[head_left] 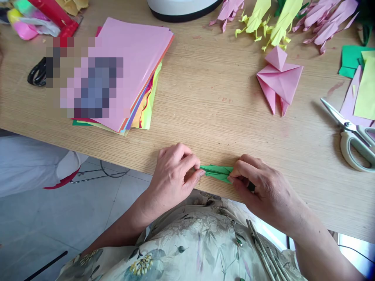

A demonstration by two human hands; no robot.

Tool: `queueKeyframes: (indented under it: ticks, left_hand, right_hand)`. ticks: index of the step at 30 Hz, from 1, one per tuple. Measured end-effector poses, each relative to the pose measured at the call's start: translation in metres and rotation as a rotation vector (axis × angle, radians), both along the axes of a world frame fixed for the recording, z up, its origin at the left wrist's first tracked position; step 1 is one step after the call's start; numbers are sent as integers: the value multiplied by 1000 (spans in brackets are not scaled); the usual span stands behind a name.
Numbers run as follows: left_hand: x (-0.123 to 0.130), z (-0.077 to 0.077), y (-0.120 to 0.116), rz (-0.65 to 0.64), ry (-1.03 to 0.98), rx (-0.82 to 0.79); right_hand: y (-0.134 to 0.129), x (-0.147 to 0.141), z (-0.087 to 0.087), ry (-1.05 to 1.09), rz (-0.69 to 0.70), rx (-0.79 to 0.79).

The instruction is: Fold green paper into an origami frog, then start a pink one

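Observation:
A narrow folded piece of green paper point(217, 172) lies across the table's near edge, between my two hands. My left hand point(177, 171) pinches its left end between thumb and fingers. Its right end is pinched by my right hand point(260, 181), with the fingers curled and partly hiding the paper. Lengthwise creases show along the middle of the green piece.
A stack of coloured paper point(137, 50) lies at the left, partly blurred. Scissors point(347, 125) rest at the right near paper pieces point(366, 86). A pink folded figure point(279, 82) sits below several yellow and pink ones point(285, 23). A white-based object point(183, 7) stands at the back.

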State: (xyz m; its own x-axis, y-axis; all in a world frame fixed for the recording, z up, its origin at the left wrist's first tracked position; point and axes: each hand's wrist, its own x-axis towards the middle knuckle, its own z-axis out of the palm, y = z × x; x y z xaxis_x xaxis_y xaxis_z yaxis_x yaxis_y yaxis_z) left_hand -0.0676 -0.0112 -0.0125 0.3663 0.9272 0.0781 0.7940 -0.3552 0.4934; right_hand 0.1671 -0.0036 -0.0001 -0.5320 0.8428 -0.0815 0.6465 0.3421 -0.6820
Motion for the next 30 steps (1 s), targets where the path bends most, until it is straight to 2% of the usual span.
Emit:
queueKeyframes:
  ticks: [12,17,22,25,30]
  left_hand:
    - [6,1,-4,83,60,12]
    - [2,2,-6,130,2,0]
    - [5,2,-12,-4,-63,184]
    - [19,1,-12,-68,-93,120]
    - [38,-1,-5,-70,-134,-25]
  right_hand:
    - [0,2,-2,-13,7,24]
    - [0,1,-2,-10,8,36]
    - [1,0,0,8,5,59]
    - [0,-1,-1,17,-5,81]
    - [-4,3,-6,39,-36,67]
